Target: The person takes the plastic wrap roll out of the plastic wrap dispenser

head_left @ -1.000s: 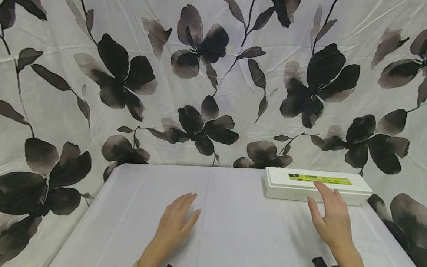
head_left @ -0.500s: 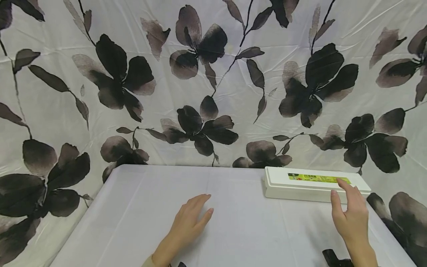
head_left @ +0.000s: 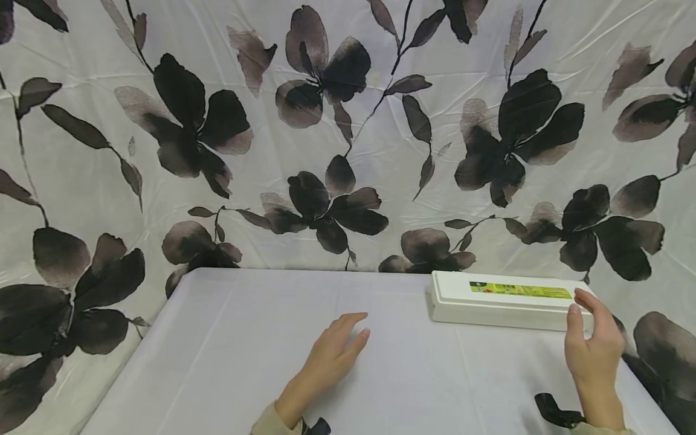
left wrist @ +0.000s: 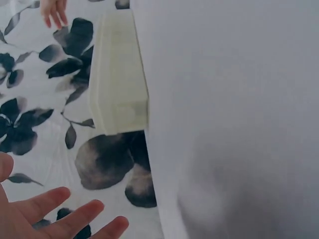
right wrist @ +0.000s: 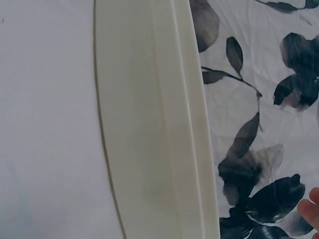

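Observation:
A long white lidded box lies at the back right of the table, with a yellow-green label along its lid. My right hand is held at the box's right end, covering that corner in the head view; its fingers are loosely bent and grip nothing. Whether they touch the box cannot be told. In the right wrist view the box fills the middle, and only a bit of the fingers shows. My left hand hovers over the middle of the table, fingers spread in the left wrist view, holding nothing.
A white cloth covers the table. Behind it hangs a white curtain with dark flowers. Black mounts sit at both wrists, the right one more visible. The box stands close to the table's back edge.
Both hands have moved to the right. My right hand has gone from in front of the label to the box's right end. The box has stayed in place.

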`<state>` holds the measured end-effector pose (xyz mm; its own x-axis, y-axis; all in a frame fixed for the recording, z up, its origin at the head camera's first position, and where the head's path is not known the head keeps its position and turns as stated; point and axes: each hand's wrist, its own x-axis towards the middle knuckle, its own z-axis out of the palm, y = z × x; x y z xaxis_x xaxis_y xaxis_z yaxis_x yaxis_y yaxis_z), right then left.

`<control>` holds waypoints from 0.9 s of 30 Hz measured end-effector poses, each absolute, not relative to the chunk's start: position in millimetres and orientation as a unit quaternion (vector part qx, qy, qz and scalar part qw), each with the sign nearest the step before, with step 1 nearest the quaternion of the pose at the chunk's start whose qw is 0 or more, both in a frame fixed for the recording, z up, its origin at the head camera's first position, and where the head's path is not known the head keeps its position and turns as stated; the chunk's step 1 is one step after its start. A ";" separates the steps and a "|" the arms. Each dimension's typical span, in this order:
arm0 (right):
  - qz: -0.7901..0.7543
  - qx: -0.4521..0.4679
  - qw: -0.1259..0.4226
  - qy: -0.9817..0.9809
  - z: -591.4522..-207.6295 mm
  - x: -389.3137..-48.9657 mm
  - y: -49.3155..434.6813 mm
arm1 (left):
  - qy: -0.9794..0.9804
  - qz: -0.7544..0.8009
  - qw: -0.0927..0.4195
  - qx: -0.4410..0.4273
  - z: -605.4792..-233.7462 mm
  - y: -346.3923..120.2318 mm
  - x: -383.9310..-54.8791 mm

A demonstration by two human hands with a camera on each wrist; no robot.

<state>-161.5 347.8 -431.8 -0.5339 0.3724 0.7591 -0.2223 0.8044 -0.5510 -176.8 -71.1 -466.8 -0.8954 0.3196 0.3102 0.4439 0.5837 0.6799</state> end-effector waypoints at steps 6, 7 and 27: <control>0.379 -0.126 0.443 -0.803 -437.9 -165.5 358.4 | -0.870 -0.443 0.020 -0.216 -467.6 -52.5 -184.6; 0.400 -0.145 0.428 -0.797 -438.9 -166.2 360.2 | -0.867 -0.448 0.014 -0.216 -467.9 -49.5 -185.6; 0.790 -0.243 0.278 -0.490 -466.0 -183.8 405.7 | -0.789 -0.570 -0.017 -0.228 -488.9 22.5 -200.5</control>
<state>-183.8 405.7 -466.0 -0.7270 0.6775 -0.1113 -0.2011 -0.3652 -0.9090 -200.5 22.5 -488.9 -0.8957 0.3788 0.2327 0.3401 0.2467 0.9075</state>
